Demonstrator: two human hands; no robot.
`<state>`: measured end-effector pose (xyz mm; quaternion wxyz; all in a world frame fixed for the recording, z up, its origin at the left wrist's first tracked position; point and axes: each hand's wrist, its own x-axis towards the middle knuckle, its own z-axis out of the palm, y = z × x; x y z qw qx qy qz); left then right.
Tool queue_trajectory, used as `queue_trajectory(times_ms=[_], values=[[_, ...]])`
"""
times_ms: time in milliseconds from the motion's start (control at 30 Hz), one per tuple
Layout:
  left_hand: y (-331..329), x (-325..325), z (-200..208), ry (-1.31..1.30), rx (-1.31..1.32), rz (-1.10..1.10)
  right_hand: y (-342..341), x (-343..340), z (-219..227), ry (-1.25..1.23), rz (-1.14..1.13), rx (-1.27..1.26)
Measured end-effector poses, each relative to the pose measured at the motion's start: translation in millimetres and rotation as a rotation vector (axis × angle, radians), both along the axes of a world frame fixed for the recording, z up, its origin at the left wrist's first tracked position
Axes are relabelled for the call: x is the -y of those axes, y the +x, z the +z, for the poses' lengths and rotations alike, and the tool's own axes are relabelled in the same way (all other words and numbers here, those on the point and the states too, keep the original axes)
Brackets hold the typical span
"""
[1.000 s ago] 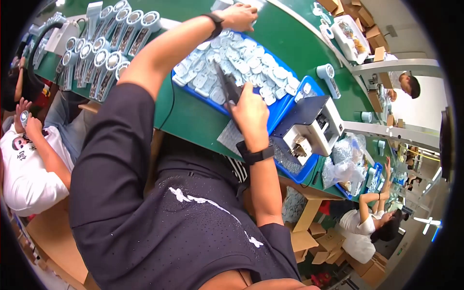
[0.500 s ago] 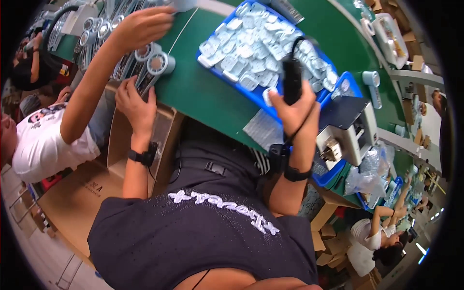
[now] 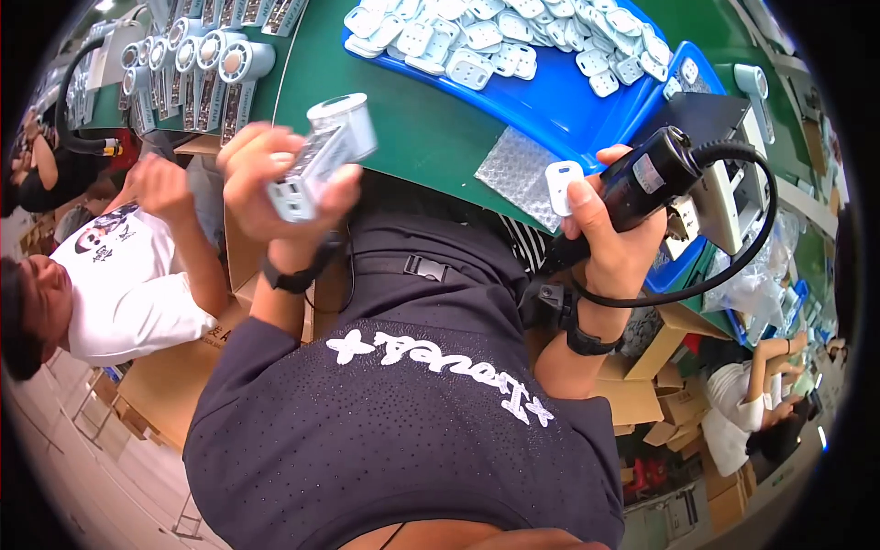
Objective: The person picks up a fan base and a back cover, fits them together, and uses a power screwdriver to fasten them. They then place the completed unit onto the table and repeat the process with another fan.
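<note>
Green bench above: left hand grips silver device.

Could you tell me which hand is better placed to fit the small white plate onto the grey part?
Right, probably. The right hand pinches the small white plate at its fingertips beside the black power screwdriver, while the left hand is fully occupied gripping the grey part.

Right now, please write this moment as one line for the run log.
left hand: holds grey device | right hand: holds black power tool, white cover | blue tray: white covers
</note>
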<state>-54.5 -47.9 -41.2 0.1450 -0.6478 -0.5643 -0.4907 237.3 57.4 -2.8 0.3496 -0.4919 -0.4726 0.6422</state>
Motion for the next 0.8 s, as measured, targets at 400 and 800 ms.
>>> queue_trajectory(times_ms=[400, 800], values=[[138, -85, -28, -0.443, 0.612, -1.148, 25, 54, 7, 0.102, -0.21, -0.007], [165, -97, -38, -0.458, 0.529, -1.166, 66, -7, 45, 0.872, -0.399, -0.24]])
